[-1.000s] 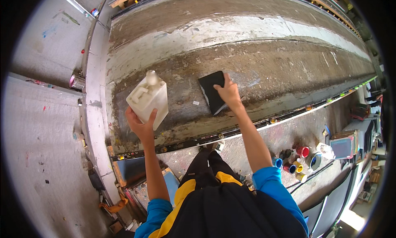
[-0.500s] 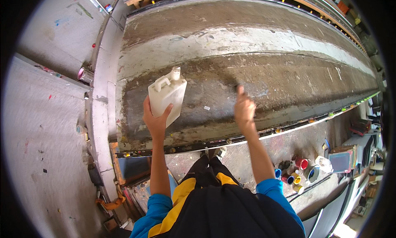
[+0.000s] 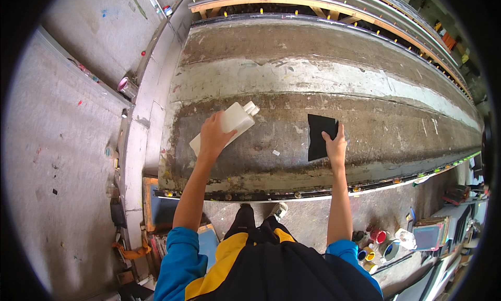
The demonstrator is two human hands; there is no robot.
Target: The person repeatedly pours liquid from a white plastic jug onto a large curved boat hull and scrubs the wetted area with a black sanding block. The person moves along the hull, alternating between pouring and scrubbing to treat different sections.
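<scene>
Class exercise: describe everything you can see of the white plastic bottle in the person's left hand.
The white plastic bottle is flat-sided and rectangular, opaque, with a short capped neck at its upper right end. It is tilted, neck towards the upper right, over the long stained grey work surface. The left hand grips its middle; nothing else touches it. Contents cannot be seen.

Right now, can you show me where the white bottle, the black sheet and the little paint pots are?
white bottle [image 3: 236,118], head view, on its flat side above the left hand [image 3: 213,139].
black sheet [image 3: 319,133], head view, on its middle, above the right hand [image 3: 335,147].
paint pots [image 3: 377,237], head view, on the red one.
</scene>
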